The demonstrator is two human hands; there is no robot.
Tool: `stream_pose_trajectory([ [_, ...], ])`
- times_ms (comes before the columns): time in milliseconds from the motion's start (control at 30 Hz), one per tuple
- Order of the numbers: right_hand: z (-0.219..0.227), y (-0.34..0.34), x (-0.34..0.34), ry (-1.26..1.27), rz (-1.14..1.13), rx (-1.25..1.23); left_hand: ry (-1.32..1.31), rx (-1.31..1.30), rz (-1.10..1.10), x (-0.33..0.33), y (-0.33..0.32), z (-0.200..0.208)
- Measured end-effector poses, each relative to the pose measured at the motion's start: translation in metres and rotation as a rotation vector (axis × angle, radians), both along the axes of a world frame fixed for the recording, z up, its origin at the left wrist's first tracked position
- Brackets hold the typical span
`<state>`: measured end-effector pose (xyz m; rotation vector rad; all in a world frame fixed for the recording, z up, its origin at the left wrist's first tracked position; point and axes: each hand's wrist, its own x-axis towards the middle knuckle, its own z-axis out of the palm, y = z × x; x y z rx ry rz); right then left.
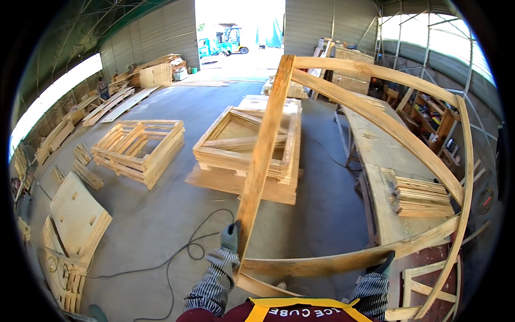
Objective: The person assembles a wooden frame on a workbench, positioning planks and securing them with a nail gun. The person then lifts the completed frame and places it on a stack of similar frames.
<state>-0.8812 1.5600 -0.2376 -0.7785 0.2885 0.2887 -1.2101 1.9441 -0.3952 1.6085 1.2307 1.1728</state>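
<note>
I hold up a large wooden frame [264, 145] made of pale boards, with slanting braces across it; it fills the middle and right of the head view. My left hand [229, 238], in a dark-tipped grey glove, grips its left board near the lower end. At the lower crossboard is my right hand [382, 265], also gloved, closed round the board's edge; its fingers are partly hidden. Beyond the frame, a stack of similar wooden frames [220, 155] lies on a sheet of board on the floor.
Another stack of frames [161, 155] stands to the left. A long workbench [383, 145] on the right carries a pile of wooden slats [424, 197]. A black cable [169, 263] loops over the floor near my left arm. Leaning panels [78, 212] stand at the left.
</note>
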Motion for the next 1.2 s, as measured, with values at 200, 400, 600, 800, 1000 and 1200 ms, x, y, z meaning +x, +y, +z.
stream_pose_trajectory([
  [200,-0.02,0.191,0.007,0.09,0.148,-0.133,0.059,-0.039,0.1,-0.056,0.111,0.072],
  [400,-0.043,0.363,0.033,0.138,0.356,-0.079,0.062,-0.119,0.262,-0.089,0.191,0.056],
  [600,-0.06,0.533,0.017,0.111,0.469,-0.023,-0.13,-0.058,0.29,-0.136,0.361,0.011],
  [800,-0.03,0.673,0.02,0.05,0.398,-0.097,0.075,0.003,0.26,-0.102,0.514,0.054],
  [1000,-0.076,0.782,0.057,0.16,0.378,-0.056,0.014,-0.091,0.21,-0.08,0.638,0.017],
  [1200,-0.14,0.905,0.11,0.218,0.328,-0.134,0.044,0.058,0.25,-0.027,0.747,0.017],
])
